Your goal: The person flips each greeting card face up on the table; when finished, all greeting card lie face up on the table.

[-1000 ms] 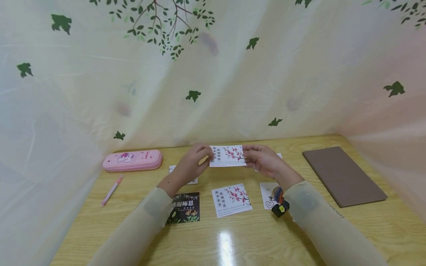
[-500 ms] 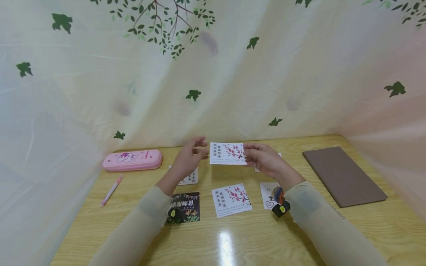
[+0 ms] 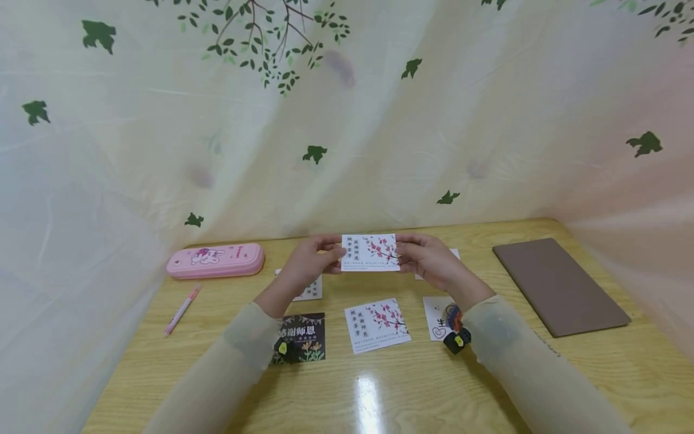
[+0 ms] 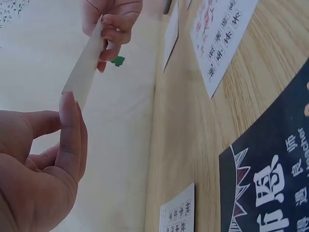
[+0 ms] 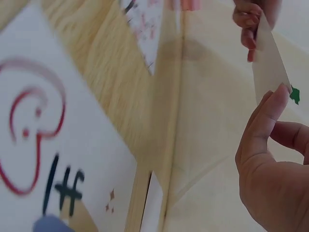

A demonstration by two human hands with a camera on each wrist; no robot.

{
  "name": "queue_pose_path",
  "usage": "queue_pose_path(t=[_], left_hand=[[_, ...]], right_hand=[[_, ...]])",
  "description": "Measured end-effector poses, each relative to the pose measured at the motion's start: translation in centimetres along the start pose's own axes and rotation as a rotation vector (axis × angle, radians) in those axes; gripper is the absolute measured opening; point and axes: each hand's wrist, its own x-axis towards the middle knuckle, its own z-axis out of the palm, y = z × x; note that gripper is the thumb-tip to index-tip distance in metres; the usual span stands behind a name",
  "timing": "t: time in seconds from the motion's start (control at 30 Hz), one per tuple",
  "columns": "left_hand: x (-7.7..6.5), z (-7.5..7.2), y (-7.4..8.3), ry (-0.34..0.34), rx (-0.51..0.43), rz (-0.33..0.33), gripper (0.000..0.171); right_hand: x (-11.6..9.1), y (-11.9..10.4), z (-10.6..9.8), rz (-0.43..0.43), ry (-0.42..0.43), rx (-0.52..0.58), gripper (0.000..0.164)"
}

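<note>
A white card (image 3: 370, 253) with pink blossom branches and dark Chinese characters is held upright above the table, its printed side towards the head camera. My left hand (image 3: 306, 262) pinches its left edge between thumb and fingers. On the opposite edge, my right hand (image 3: 434, 262) keeps a similar pinch. Both wrist views show the card's pale back at a slant, in the left wrist view as a narrow card (image 4: 83, 72). Below it on the table lies a matching blossom card (image 3: 378, 325).
A black card (image 3: 309, 337) lies under my left wrist, a white heart card (image 3: 434, 310) by my right. Two more cards are partly hidden behind my hands. Around them are a pink pencil case (image 3: 215, 261), a pink-and-white pen (image 3: 182, 310) and a brown notebook (image 3: 561, 288). A leaf-patterned curtain (image 3: 368, 169) hangs behind.
Half a second ago my left hand was off the card, fingers spread to its left; now it pinches the left edge again. My right hand has kept its grip throughout.
</note>
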Motion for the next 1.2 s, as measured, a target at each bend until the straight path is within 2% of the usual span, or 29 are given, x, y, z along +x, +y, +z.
queue_pose_path(t=[0.17,0.37,0.73,0.9,1.07,1.2], left_hand=[[0.4,0.1,-0.3,0.006,0.052,-0.003,0.046],[1.1,0.3,-0.9,0.007,0.143,-0.026,0.046],[2.0,0.8,-1.0,-0.003,0.322,-0.086,0.051],[2.3,0.9,-1.4,-0.021,0.446,-0.102,0.052],[2.4,1.1,-1.8,-0.047,0.563,-0.102,0.038],[2.3,1.3,-1.8,-0.061,0.617,-0.120,0.038]], right_hand=[[0.4,0.2,0.5,-0.008,0.044,-0.170,0.051],[1.0,0.5,0.7,-0.018,0.083,-0.315,0.049],[2.9,0.9,1.0,0.039,0.109,-0.449,0.049],[3.3,1.3,1.4,0.059,0.101,-0.526,0.048],[3.4,1.1,1.8,0.090,0.077,-0.599,0.046],[3.5,0.9,2.0,0.123,0.053,-0.646,0.046]])
